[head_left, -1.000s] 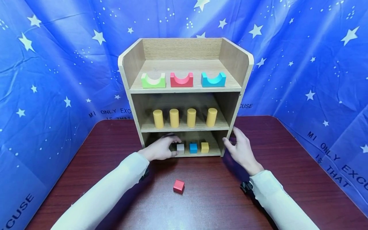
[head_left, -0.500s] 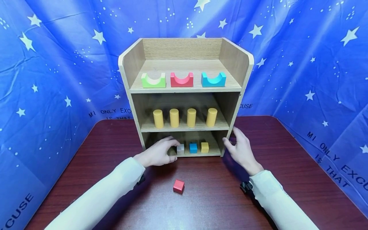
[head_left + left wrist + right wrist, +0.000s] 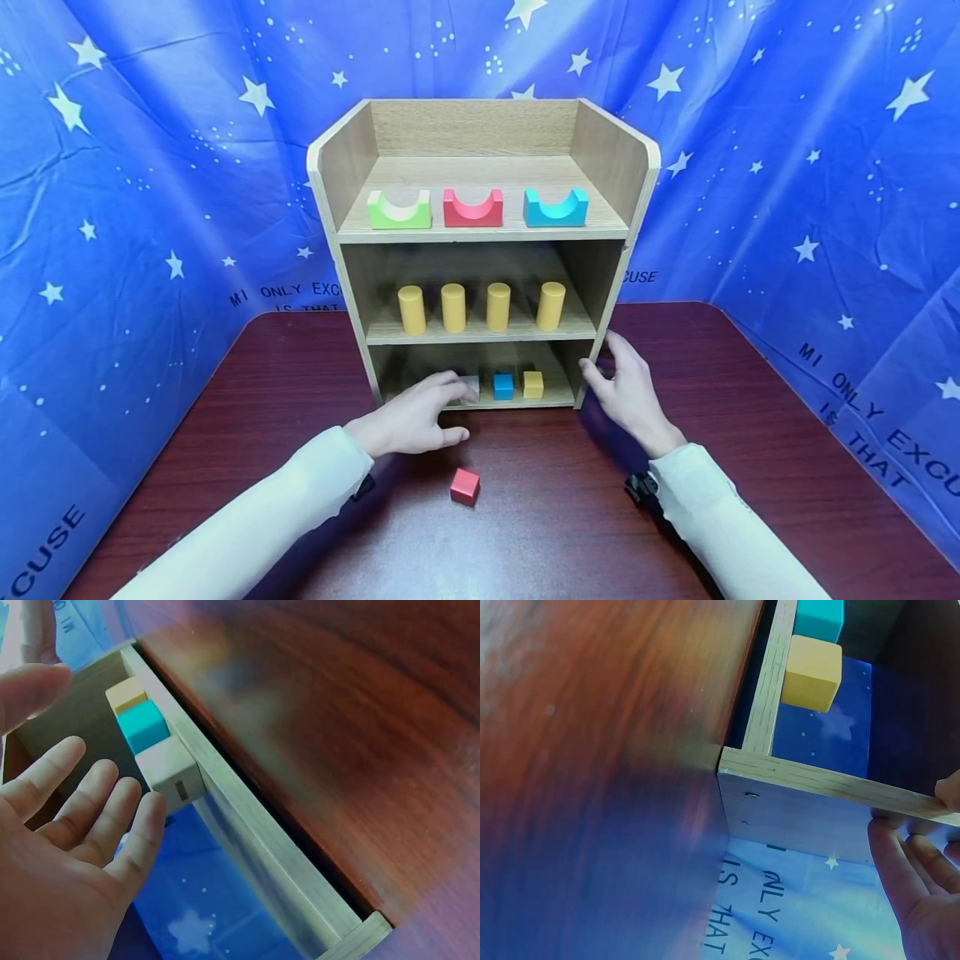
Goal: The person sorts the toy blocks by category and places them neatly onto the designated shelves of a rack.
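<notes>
My left hand point(image 3: 412, 417) is in front of the bottom shelf, fingers spread and holding nothing. Its fingertips partly cover a pale grey cube point(image 3: 171, 771) in the head view; the left wrist view shows them beside it. Right of that cube stand a blue cube point(image 3: 503, 387) and a yellow cube point(image 3: 532, 385). A red cube point(image 3: 465, 486) lies on the table, below my left thumb. My right hand point(image 3: 628, 393) holds the right side panel of the small wooden shelf point(image 3: 817, 780), thumb at the front edge and fingers against the outer face.
Several yellow cylinders point(image 3: 453, 308) stand upright on the middle shelf. Along the top shelf sit green point(image 3: 400, 215), red point(image 3: 472, 210) and blue point(image 3: 556, 210) arch-cut blocks. The dark wooden table point(image 3: 540, 517) is backed by a blue star-printed curtain point(image 3: 750, 167).
My left hand has drawn back from inside the bottom shelf toward me, its thumb moving down toward the red cube. My right hand and the blocks have kept their places.
</notes>
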A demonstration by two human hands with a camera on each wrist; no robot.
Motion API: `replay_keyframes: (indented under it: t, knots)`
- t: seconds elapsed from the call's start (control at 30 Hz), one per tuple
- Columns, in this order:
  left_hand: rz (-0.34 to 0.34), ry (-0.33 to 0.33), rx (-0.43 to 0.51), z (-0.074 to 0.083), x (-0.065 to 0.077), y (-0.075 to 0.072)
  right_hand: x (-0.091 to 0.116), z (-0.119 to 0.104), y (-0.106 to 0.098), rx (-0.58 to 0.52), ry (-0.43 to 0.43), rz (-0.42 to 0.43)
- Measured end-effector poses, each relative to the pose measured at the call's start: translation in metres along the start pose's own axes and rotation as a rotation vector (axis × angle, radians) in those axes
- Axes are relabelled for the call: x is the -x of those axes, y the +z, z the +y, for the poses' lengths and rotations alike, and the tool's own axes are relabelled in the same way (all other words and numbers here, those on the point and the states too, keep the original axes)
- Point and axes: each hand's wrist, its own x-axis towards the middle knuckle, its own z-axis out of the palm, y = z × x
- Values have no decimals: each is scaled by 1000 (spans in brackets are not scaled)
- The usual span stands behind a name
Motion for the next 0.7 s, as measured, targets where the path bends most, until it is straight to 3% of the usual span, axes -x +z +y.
replay_keyframes:
  t: [0.7]
  knots:
    - [-64,67,-32,15,24,10,1,-2,-1,-4,8,-4]
